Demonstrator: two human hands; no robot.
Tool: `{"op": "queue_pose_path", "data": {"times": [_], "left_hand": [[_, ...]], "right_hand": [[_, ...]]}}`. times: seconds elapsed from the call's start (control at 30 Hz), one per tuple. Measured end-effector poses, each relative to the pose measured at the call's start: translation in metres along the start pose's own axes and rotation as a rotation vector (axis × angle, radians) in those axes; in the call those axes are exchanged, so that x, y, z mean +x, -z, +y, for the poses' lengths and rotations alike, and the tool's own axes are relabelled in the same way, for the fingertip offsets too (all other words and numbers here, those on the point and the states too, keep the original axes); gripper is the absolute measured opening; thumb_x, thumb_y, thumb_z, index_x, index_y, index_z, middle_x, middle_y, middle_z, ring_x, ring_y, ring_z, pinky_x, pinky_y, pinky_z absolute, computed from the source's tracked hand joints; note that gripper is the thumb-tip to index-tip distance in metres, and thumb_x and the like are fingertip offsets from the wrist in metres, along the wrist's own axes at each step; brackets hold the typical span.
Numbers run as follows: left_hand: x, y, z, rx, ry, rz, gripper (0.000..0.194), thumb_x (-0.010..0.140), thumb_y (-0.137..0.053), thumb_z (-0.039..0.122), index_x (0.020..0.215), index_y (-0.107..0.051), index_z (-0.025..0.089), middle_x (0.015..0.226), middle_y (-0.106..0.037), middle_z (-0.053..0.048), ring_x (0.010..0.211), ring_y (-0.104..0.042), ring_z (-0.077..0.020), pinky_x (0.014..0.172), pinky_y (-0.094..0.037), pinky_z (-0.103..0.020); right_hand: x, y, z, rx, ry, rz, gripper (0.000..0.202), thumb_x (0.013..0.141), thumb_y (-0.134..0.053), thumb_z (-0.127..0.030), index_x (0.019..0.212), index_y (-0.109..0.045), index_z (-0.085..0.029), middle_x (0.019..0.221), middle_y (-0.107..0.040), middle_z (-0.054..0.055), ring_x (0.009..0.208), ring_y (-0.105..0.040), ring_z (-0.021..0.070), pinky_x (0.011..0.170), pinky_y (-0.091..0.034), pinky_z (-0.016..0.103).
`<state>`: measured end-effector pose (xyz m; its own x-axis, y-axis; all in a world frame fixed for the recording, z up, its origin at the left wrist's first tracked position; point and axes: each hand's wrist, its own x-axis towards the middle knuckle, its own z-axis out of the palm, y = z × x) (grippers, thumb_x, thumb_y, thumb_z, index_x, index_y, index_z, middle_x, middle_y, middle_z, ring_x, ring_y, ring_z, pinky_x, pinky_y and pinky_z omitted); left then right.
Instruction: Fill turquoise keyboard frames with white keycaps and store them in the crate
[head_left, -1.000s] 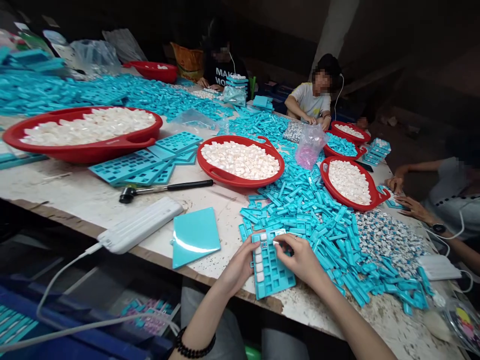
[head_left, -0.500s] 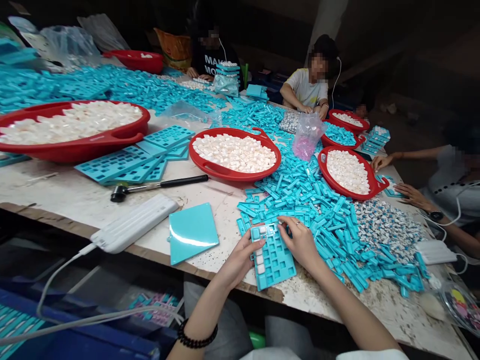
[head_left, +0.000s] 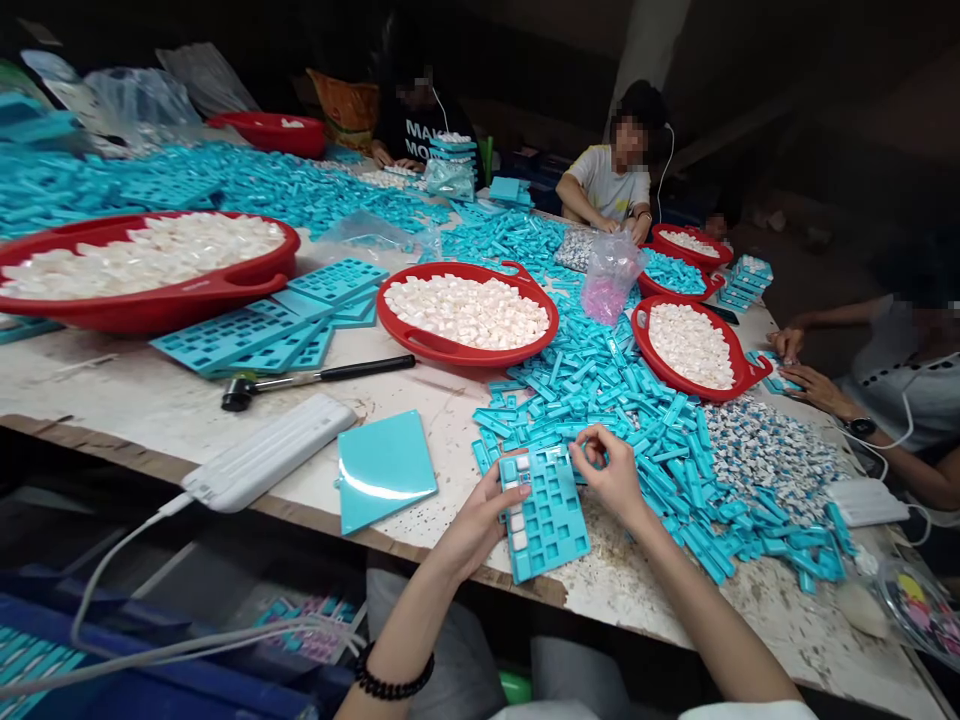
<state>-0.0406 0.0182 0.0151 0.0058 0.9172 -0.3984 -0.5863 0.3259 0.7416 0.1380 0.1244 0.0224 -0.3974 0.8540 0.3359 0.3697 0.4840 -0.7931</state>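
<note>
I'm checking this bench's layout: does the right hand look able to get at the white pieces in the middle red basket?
Probably yes: only low blue pieces seem to lie between the right hand and the open-topped red basket of white pieces.

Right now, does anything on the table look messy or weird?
Yes, a little: turquoise pieces sprawl loose on the table, while white pieces sit in red bowls. Also, the turquoise panels beside the black-handled tool are fanned crookedly instead of stacked neatly.
</note>
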Motion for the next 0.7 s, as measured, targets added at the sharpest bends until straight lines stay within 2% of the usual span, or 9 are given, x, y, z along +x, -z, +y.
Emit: {"op": "queue_pose_path", "data": {"times": [0.07, 0.2, 0.33, 0.43, 0.5, 0.6, 0.7], "left_hand": [[0.001, 0.001, 0.000, -0.026, 0.012, 0.011, 0.067, 0.076, -0.080, 0.031, 0.137, -0.052, 0.024, 0.127, -0.068, -0.010, 0.114, -0.065, -0.0309, 0.076, -0.053, -0.032], [0.002, 0.003, 0.000, -0.102, 0.017, 0.005, 0.065, 0.079, -0.074, 0.033, 0.139, -0.052, 0.023, 0.125, -0.069, -0.010, 0.112, -0.066, -0.0305, 0.078, -0.054, -0.034], [0.002, 0.003, 0.000, -0.124, 0.019, 0.000, 0.063, 0.082, -0.070, 0.032, 0.141, -0.050, 0.023, 0.124, -0.069, -0.010, 0.110, -0.067, -0.0303, 0.080, -0.054, -0.035], [0.002, 0.001, 0.001, -0.145, 0.021, 0.001, 0.063, 0.084, -0.069, 0.030, 0.143, -0.049, 0.023, 0.125, -0.070, -0.010, 0.111, -0.067, -0.0303, 0.084, -0.054, -0.037], [0.001, 0.002, 0.001, -0.155, 0.019, -0.002, 0.063, 0.085, -0.068, 0.030, 0.144, -0.048, 0.023, 0.125, -0.070, -0.009, 0.112, -0.067, -0.0298, 0.087, -0.054, -0.037], [0.001, 0.003, 0.000, -0.162, 0.023, -0.005, 0.064, 0.086, -0.067, 0.030, 0.146, -0.046, 0.024, 0.127, -0.069, -0.009, 0.113, -0.067, -0.0294, 0.089, -0.054, -0.038], [0.001, 0.003, -0.001, -0.171, 0.031, 0.001, 0.064, 0.086, -0.067, 0.029, 0.147, -0.046, 0.024, 0.127, -0.070, -0.009, 0.112, -0.068, -0.0296, 0.090, -0.054, -0.039]], "right_hand": [[0.003, 0.005, 0.004, -0.104, 0.029, -0.011, 0.009, 0.089, -0.058, -0.025, 0.094, -0.064, -0.021, 0.070, -0.052, -0.004, 0.061, -0.049, 0.0141, 0.062, -0.040, 0.025], [0.005, 0.010, 0.012, -0.273, 0.096, -0.082, 0.027, 0.087, -0.060, -0.020, 0.113, -0.066, -0.023, 0.094, -0.067, 0.003, 0.083, -0.060, 0.0201, 0.079, -0.048, 0.031], [0.002, 0.008, 0.017, -0.337, 0.076, -0.113, 0.047, 0.086, -0.065, -0.017, 0.132, -0.058, -0.026, 0.097, -0.073, 0.000, 0.080, -0.065, 0.0195, 0.079, -0.051, 0.031], [0.002, 0.007, 0.019, -0.394, 0.089, -0.150, 0.042, 0.087, -0.065, -0.014, 0.127, -0.062, -0.027, 0.095, -0.076, 0.000, 0.082, -0.069, 0.0205, 0.080, -0.052, 0.033], [0.002, 0.007, 0.019, -0.403, 0.136, -0.125, 0.035, 0.089, -0.064, -0.013, 0.121, -0.066, -0.025, 0.094, -0.077, 0.000, 0.082, -0.071, 0.0210, 0.081, -0.053, 0.034], [0.001, 0.007, 0.016, -0.317, 0.258, 0.018, 0.022, 0.094, -0.059, -0.016, 0.111, -0.070, -0.024, 0.096, -0.077, 0.003, 0.085, -0.072, 0.0199, 0.082, -0.055, 0.034], [-0.004, 0.002, 0.010, -0.239, 0.366, 0.127, 0.019, 0.098, -0.057, -0.017, 0.108, -0.071, -0.024, 0.102, -0.077, 0.004, 0.093, -0.073, 0.0189, 0.085, -0.057, 0.032]]}}
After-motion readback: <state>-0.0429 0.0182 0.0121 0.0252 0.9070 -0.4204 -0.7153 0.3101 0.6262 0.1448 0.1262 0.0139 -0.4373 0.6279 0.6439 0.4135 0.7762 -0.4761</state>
